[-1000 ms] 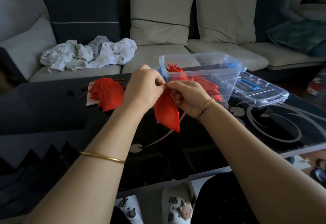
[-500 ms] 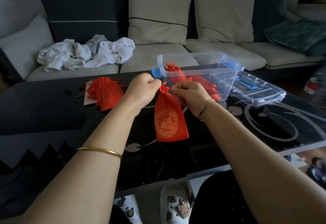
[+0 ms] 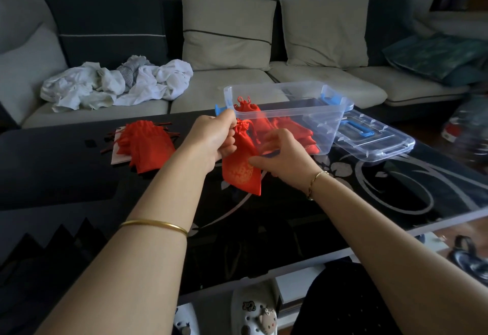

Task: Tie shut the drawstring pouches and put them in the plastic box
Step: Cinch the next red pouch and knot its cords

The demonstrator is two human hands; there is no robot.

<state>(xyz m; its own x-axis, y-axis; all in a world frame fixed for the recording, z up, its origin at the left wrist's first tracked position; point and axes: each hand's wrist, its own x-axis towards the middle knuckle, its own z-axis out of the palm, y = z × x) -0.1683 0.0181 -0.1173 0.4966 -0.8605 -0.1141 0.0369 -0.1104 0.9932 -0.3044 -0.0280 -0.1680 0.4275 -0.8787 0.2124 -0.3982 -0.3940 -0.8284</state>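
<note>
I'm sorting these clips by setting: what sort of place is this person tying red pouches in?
Most likely a home living room: a sofa with cushions and a heap of crumpled white clothes stands behind a glossy black coffee table, where the plastic box sits.

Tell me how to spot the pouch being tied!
On the black glass table stands a clear plastic box. Just in front of it, the left hand grips one red pouch by its gathered neck. The other pouches lie piled or in the box; only this one is held.
</note>
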